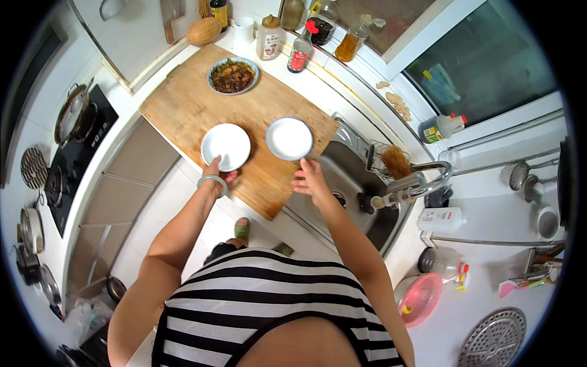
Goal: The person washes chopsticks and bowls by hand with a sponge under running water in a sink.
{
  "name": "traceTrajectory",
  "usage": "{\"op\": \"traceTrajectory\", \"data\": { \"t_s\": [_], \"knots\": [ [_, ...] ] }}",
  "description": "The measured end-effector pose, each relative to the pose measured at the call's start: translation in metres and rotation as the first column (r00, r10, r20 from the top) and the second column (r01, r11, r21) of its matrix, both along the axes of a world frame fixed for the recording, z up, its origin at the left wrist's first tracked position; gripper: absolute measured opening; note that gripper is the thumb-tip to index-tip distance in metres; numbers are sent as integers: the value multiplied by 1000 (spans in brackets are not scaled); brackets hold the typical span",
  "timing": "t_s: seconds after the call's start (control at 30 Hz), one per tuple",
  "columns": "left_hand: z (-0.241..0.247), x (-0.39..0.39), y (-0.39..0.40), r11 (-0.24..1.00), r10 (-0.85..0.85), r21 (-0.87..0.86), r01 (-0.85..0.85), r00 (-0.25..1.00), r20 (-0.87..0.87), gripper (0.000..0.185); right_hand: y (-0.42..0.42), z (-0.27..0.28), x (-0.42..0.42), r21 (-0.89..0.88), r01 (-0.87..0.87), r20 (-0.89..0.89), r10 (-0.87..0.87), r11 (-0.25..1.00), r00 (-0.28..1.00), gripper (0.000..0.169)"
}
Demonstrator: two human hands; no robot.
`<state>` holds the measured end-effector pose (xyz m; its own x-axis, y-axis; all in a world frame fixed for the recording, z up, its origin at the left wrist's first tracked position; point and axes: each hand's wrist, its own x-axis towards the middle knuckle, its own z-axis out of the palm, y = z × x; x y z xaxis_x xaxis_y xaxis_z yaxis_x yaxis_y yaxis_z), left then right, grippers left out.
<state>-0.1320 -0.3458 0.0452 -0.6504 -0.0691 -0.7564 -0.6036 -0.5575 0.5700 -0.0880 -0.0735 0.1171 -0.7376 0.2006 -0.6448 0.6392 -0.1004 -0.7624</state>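
Note:
My left hand (217, 177), with a pale bangle at its wrist, grips the near edge of a white plate (226, 146), its thumb on top and fingers below. A second white plate with a blue rim (289, 139) is just to the right, over the wooden cutting board (183, 108). At its near edge is my right hand (309, 179), fingers apart; whether a fingertip touches the rim I cannot tell. Toward the back of the board sits a blue-rimmed plate of dark cooked food (233, 76).
The steel sink (344, 169) with its faucet (433, 176) lies right of the board. Behind stand a red-capped bottle (300, 50), a seasoning jar (268, 39) and a white cup (243, 31). The black stove (82, 147) is at the left.

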Motion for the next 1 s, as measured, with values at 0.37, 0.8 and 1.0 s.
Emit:
{"op": "traceTrajectory", "data": {
  "t_s": [0.37, 0.8, 1.0],
  "knots": [
    [85, -3, 41, 812, -528, -476, 337, 772, -353, 53, 17, -78, 5, -270, 158, 31, -155, 950, 987, 36],
    [122, 30, 169, 319, -936, -859, -401, 7, -351, 49, 99, -57, 176, -958, 284, 280, -307, -33, 910, 43],
    [104, 78, 151, 649, -706, -761, -21, 357, -612, 48, 131, -106, 184, -968, 170, 91, -371, 185, 924, 31]
  ]
}}
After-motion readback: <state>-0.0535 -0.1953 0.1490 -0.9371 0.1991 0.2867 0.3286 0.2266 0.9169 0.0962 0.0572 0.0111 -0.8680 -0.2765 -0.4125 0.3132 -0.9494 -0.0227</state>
